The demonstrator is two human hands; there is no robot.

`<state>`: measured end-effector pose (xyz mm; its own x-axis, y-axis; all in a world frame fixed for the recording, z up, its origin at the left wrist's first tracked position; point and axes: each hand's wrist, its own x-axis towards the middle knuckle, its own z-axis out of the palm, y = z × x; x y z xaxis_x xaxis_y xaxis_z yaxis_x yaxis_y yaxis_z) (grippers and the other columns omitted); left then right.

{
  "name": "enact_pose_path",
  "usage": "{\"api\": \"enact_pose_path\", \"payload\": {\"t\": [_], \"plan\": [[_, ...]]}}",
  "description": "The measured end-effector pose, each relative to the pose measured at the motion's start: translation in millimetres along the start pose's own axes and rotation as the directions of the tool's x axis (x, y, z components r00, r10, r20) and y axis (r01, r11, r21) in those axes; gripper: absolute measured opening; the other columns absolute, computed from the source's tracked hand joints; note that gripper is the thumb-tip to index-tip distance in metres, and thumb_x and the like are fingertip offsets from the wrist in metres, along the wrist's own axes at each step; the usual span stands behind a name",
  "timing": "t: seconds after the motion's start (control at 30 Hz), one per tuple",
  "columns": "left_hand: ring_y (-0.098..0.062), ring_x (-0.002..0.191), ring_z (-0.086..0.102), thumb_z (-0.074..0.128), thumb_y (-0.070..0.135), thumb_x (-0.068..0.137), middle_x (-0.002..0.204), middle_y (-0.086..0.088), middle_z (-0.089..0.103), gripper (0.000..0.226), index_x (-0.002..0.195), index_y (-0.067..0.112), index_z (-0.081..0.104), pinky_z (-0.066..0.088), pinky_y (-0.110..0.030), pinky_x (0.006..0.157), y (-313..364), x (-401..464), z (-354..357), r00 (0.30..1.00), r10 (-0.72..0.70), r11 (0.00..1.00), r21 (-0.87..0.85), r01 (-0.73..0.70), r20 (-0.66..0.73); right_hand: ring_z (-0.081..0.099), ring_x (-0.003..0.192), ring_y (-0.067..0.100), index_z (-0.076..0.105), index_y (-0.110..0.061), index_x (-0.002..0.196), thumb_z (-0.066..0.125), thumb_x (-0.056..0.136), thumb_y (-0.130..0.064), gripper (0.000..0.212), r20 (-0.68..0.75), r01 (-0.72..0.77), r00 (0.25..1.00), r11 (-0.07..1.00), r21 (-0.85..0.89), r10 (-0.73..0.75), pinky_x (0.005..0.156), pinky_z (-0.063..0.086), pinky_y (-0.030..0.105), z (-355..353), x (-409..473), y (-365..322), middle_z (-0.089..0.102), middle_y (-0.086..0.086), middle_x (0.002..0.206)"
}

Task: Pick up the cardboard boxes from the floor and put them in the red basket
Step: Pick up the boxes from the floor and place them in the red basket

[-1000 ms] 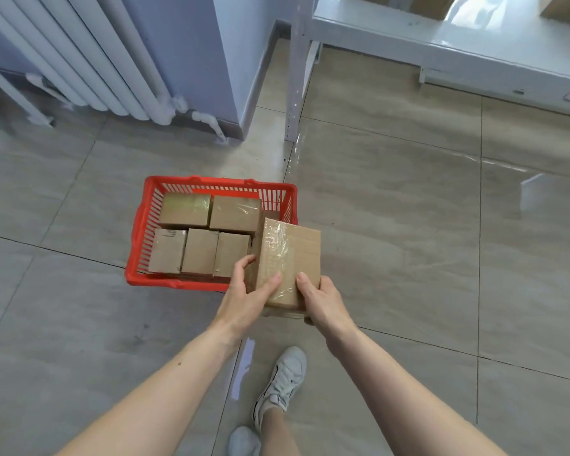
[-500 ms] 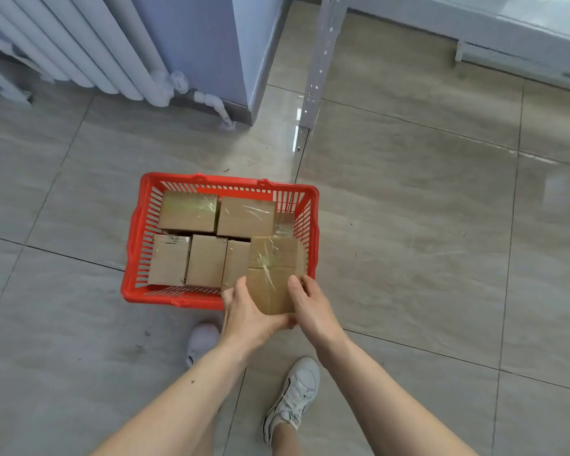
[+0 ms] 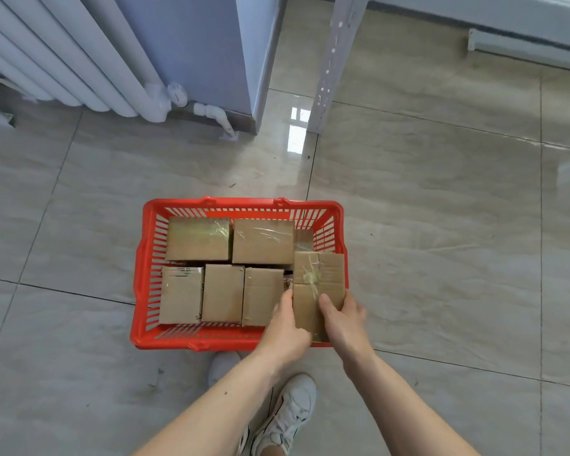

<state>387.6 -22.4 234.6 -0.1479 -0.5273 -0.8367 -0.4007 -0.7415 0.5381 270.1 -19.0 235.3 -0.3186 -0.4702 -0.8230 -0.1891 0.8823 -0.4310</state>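
Note:
The red basket (image 3: 139,278) stands on the tiled floor and holds several taped cardboard boxes, two along its far side and three along its near side. A further cardboard box (image 3: 318,281) is at the basket's right end, standing on its edge above the near right corner. My left hand (image 3: 285,327) grips its left side and my right hand (image 3: 343,320) grips its right side, thumbs on the face turned towards me. Another box is partly hidden behind it.
A white radiator (image 3: 63,54) and its pipe run along the wall at the far left. A metal shelf leg (image 3: 329,67) stands just beyond the basket. My white shoes (image 3: 288,419) are on the floor right before the basket.
Both hands have carried the box leftward and down, from beside the basket's right rim to inside its right end. The view has tilted down and closer to the basket.

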Motion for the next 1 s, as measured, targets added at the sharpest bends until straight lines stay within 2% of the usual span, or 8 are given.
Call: {"api": "enact_pose_path", "payload": {"t": [0.1, 0.23, 0.4, 0.53, 0.7, 0.83, 0.93, 1.0], "plan": [[-0.020, 0.129, 0.046, 0.048, -0.004, 0.080, 0.149, 0.008, 0.024, 0.088, 0.155, 0.027, 0.017, 0.048, -0.031, 0.101, -3.9, 24.7, 7.5, 1.000, -0.015, 0.999, 0.041, 0.015, -0.006, 0.044, 0.132, 0.028, 0.028, -0.016, 0.153, 0.046, 0.098, -0.041, 0.063, -0.038, -0.017, 0.999, 1.000, -0.025, 0.016, 0.107, 0.035, 0.035, 6.1, 22.6, 7.1, 0.026, 0.009, 0.151], [-0.016, 0.120, 0.048, 0.049, -0.004, 0.083, 0.140, 0.010, 0.025, 0.084, 0.155, 0.026, 0.018, 0.045, -0.019, 0.084, -21.7, 52.0, 14.7, 0.999, -0.037, 0.998, 0.054, 0.038, -0.012, 0.035, 0.139, 0.033, 0.028, -0.016, 0.151, 0.048, 0.094, -0.047, 0.068, -0.076, -0.030, 0.997, 0.996, -0.089, 0.023, 0.115, 0.031, 0.049, 19.3, 45.8, 23.0, 0.033, 0.011, 0.151], [-0.015, 0.125, 0.044, 0.050, 0.001, 0.086, 0.142, 0.006, 0.025, 0.080, 0.156, 0.023, 0.017, 0.040, -0.022, 0.100, -46.4, 66.4, 19.3, 0.997, -0.081, 0.994, 0.072, 0.081, 0.005, 0.035, 0.139, 0.035, 0.029, -0.013, 0.151, 0.049, 0.093, -0.047, 0.070, -0.067, -0.090, 0.994, 0.991, -0.096, 0.083, 0.116, 0.030, 0.050, 34.0, 60.2, 37.7, 0.036, 0.013, 0.151], [-0.017, 0.131, 0.043, 0.055, 0.006, 0.087, 0.148, 0.004, 0.022, 0.084, 0.157, 0.019, 0.012, 0.039, -0.033, 0.112, -51.5, 76.7, 23.4, 0.995, -0.103, 0.994, 0.045, 0.102, 0.016, 0.040, 0.137, 0.035, 0.022, -0.016, 0.152, 0.051, 0.091, -0.044, 0.073, -0.081, -0.072, 0.995, 0.993, -0.095, 0.065, 0.114, 0.033, 0.051, 42.9, 69.9, 43.3, 0.042, 0.014, 0.150], [-0.020, 0.142, 0.030, 0.049, -0.002, 0.088, 0.158, 0.001, 0.010, 0.091, 0.157, 0.024, -0.004, 0.033, -0.025, 0.110, -50.1, 85.4, 26.3, 0.995, -0.103, 0.994, 0.029, 0.103, 0.017, 0.033, 0.142, 0.036, 0.005, -0.022, 0.157, 0.046, 0.097, -0.043, 0.076, -0.039, -0.088, 0.996, 0.991, -0.103, 0.084, 0.117, 0.028, 0.048, 48.4, 79.2, 40.8, 0.028, 0.016, 0.156], [-0.019, 0.145, 0.026, 0.046, -0.006, 0.088, 0.161, -0.001, 0.015, 0.088, 0.157, 0.030, 0.003, 0.027, -0.018, 0.100, -58.2, 94.0, 22.8, 0.997, -0.075, 0.996, 0.041, 0.075, -0.011, 0.032, 0.142, 0.031, 0.003, -0.020, 0.158, 0.039, 0.100, -0.046, 0.073, -0.007, -0.103, 0.995, 0.992, -0.079, 0.103, 0.115, 0.027, 0.038, 55.5, 83.7, 41.7, 0.015, 0.011, 0.156], [-0.019, 0.144, 0.022, 0.049, -0.001, 0.092, 0.160, 0.005, 0.018, 0.086, 0.156, 0.034, 0.004, 0.023, -0.021, 0.107, -67.4, 96.7, 21.2, 0.998, -0.066, 0.994, 0.092, 0.066, -0.007, 0.020, 0.146, 0.032, 0.005, -0.019, 0.158, 0.038, 0.100, -0.046, 0.073, -0.051, -0.089, 0.995, 0.984, -0.156, 0.082, 0.118, 0.019, 0.042, 60.0, 85.8, 46.9, 0.016, 0.012, 0.158], [-0.018, 0.136, 0.029, 0.050, 0.003, 0.092, 0.153, 0.004, 0.021, 0.085, 0.155, 0.036, 0.004, 0.026, -0.024, 0.113, -69.5, 99.0, 23.1, 0.998, -0.067, 0.992, 0.109, 0.068, -0.014, 0.018, 0.147, 0.031, 0.006, -0.017, 0.158, 0.041, 0.099, -0.044, 0.073, -0.083, -0.087, 0.994, 0.980, -0.181, 0.072, 0.118, 0.019, 0.044, 60.6, 85.3, 48.7, 0.018, 0.011, 0.161]]}}
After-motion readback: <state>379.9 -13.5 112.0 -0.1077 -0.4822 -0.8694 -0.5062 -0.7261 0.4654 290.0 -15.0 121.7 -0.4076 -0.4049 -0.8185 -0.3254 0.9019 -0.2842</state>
